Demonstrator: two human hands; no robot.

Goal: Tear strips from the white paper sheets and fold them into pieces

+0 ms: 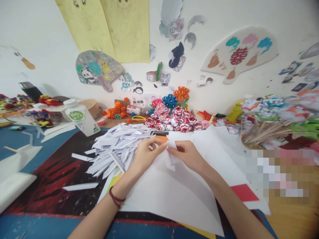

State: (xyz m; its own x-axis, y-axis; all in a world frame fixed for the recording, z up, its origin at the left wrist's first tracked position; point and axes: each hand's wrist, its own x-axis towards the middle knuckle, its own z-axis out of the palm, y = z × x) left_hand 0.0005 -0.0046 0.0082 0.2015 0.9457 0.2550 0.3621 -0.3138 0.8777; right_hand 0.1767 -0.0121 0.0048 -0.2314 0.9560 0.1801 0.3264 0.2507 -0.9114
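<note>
My left hand (147, 154) and my right hand (189, 154) meet above white paper sheets (179, 196). Thumbs and fingertips of both are pinched on a small piece of white paper (171, 144), which looks partly folded; some of it is hidden by the fingers. Just left of my left hand lies a heap of folded white paper strips (112, 142). Two strips rest apart from the heap, one of them a loose strip (81, 186) on the dark mat (57, 186).
Behind the hands stand red-and-white paper flowers (183, 119) and blue flowers (170, 100). A white bottle (82, 118) leans at the left. Sticks with paper flowers (261, 129) crowd the right. A red paper piece (245, 192) lies beside my right forearm. Painted fans hang on the wall.
</note>
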